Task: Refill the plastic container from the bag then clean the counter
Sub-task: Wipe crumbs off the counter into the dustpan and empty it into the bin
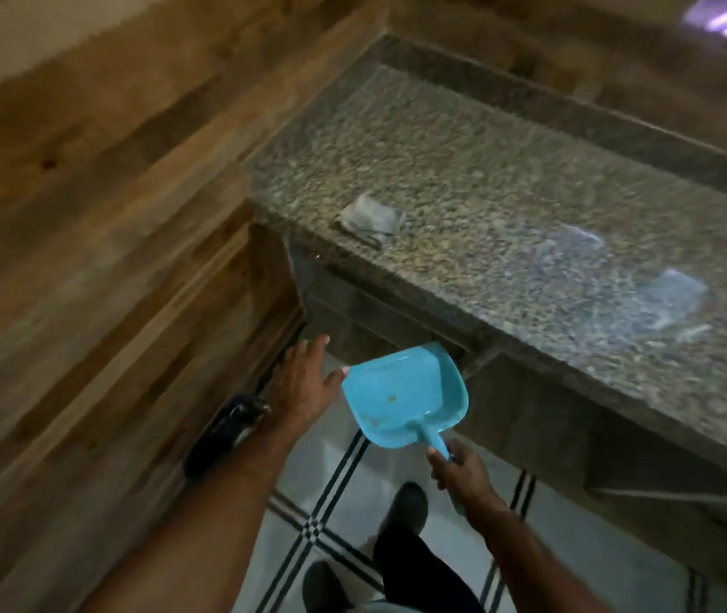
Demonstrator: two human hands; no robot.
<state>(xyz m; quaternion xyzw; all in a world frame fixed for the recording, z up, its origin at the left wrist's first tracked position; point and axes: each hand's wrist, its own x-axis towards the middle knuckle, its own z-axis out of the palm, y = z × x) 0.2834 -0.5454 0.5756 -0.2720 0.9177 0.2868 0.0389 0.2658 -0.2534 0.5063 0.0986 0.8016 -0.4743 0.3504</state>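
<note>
My right hand [461,473] grips the handle of a light blue dustpan [401,393], held level below the front edge of the speckled granite counter [507,205]. A few small crumbs lie in the pan. My left hand [304,382] is spread, fingers apart, beside the pan's left rim, its thumb touching or nearly touching it. A crumpled grey cloth [370,219] lies near the counter's front left corner. The plastic container and the bag are not in view.
A wood-panelled wall [100,214] runs along the left. A dark object [224,431] lies at its base beside my left forearm. Below are a white tiled floor with black lines [330,528] and my dark shoes [405,506]. The frame is motion-blurred.
</note>
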